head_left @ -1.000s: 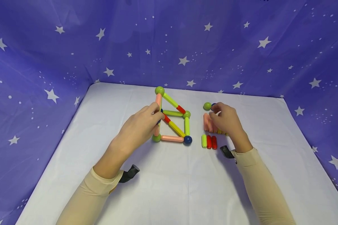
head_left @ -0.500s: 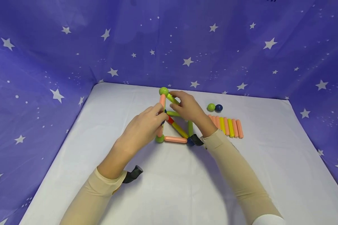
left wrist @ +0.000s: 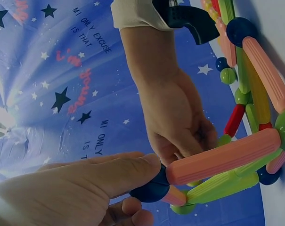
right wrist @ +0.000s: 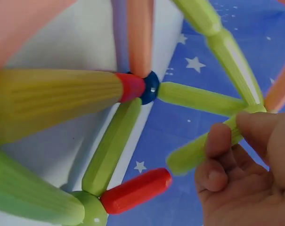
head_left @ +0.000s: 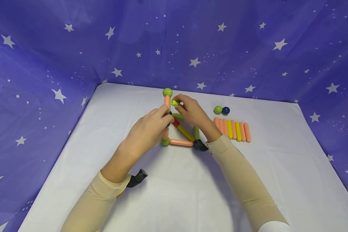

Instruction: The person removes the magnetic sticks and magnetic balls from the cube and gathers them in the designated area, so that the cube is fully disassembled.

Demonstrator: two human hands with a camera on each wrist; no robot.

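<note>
A frame of coral, green, yellow and red sticks joined by balls stands mid-table. My left hand holds a dark blue ball at its near upper corner, a coral stick running off from it. My right hand pinches a light green stick between thumb and fingers. In the head view, that stick's end shows apart from the far green ball. Its other end is close to the tip of a red stick, with a small gap between; the red stick sits on a lower green ball.
To the right lies a row of coral and yellow sticks. Behind them are a loose green ball and a blue ball. A starry blue curtain rises behind the white tabletop.
My right hand has moved left from the loose parts to the frame and taken hold of the green stick, whose end has come away from the far green ball. My left hand stays in place.
</note>
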